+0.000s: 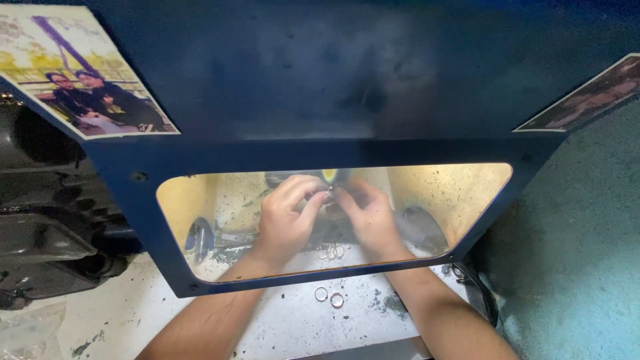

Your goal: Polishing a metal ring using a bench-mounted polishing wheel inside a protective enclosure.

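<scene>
Both hands worked behind the window (467,193) of a dark blue cabinet (320,87). The left hand (285,217) and right hand (369,217) were closed together, fingertips pinching a small workpiece (329,194), too small to identify, under a yellow lamp (330,175). Judged step: fine handling at the fingertips, demanding a steady grip. Thin metal rings (329,297) lay on the gritty white bench (167,300) between the forearms.

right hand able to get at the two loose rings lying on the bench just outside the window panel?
Probably yes. The right hand is busy behind the blue window panel, pinching a small part with the left hand, but the two rings lie uncovered between the forearms; it need only pull back.
</scene>
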